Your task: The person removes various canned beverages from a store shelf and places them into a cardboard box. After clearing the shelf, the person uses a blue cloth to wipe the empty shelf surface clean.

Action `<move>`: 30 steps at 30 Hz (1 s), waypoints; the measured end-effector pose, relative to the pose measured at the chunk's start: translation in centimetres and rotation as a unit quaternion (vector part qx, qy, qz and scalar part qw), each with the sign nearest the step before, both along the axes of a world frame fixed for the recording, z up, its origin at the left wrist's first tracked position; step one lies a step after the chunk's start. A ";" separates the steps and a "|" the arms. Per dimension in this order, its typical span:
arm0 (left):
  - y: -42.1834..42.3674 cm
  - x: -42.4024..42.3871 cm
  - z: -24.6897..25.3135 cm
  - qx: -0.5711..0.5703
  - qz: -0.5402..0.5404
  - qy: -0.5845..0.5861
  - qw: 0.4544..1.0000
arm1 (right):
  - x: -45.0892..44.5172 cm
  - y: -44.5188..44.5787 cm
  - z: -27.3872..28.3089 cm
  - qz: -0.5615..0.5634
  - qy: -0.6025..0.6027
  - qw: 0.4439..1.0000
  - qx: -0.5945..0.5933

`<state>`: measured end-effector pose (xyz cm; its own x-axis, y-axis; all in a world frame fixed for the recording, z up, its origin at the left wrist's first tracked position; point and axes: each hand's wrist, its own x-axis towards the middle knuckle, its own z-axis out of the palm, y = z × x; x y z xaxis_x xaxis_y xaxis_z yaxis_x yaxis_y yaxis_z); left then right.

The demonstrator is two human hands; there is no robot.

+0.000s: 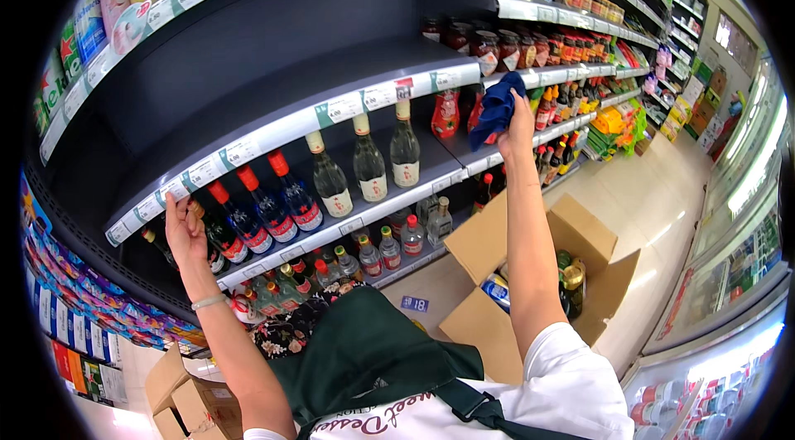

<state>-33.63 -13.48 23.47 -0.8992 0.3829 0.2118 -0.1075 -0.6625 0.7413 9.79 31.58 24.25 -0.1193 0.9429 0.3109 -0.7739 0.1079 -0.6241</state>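
My right hand [518,126] grips a crumpled dark blue cloth [495,109] near the right end of a grey metal shelf's price rail. My left hand [185,229] touches the left part of that same price-label rail [248,148], with fingers at its edge. Above the rail, the dark shelf board [372,70] is bare. On the level below stand blue glass bottles with red caps [251,213] and several clear glass bottles with white caps [371,169]. A dark bottle [217,238] near my left hand is partly hidden by it.
An open cardboard box [584,229] holding bottles and cans sits on the floor at right. Another cardboard box [199,406] is at lower left. Jars [509,48] fill the neighbouring shelves. Small liquor bottles [390,247] line the lowest shelf. Glass-door coolers [720,278] border the aisle.
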 end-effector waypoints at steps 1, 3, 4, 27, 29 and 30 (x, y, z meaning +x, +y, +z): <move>0.2 0.8 0.0 -0.005 0.026 0.005 1.000 | 1.3 -0.8 -0.7 0.147 0.068 0.985 -0.060; 0.9 3.9 0.5 -0.011 0.064 0.009 0.998 | 2.3 -3.0 -1.9 0.104 0.088 0.990 0.028; 0.9 5.0 0.3 -0.023 0.105 -0.006 0.994 | 4.6 -3.6 -3.0 0.360 0.096 0.925 0.076; 10.6 34.3 -11.6 -0.163 -0.469 -0.118 0.860 | 14.5 -31.6 -22.6 -0.289 -0.762 0.559 0.154; 10.8 33.7 -11.5 -0.146 -0.481 -0.103 0.858 | 17.8 -32.1 -26.6 -0.272 -0.813 0.491 0.154; 11.0 33.7 -11.2 -0.134 -0.482 -0.104 0.859 | 18.5 -32.2 -27.4 -0.264 -0.836 0.455 0.155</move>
<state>0.05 -2.50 12.23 -0.1437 0.9815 -0.1263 -0.6598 0.0001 0.7514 28.27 -0.58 -3.11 -0.2149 0.9194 0.3295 0.9404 0.2858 -0.1843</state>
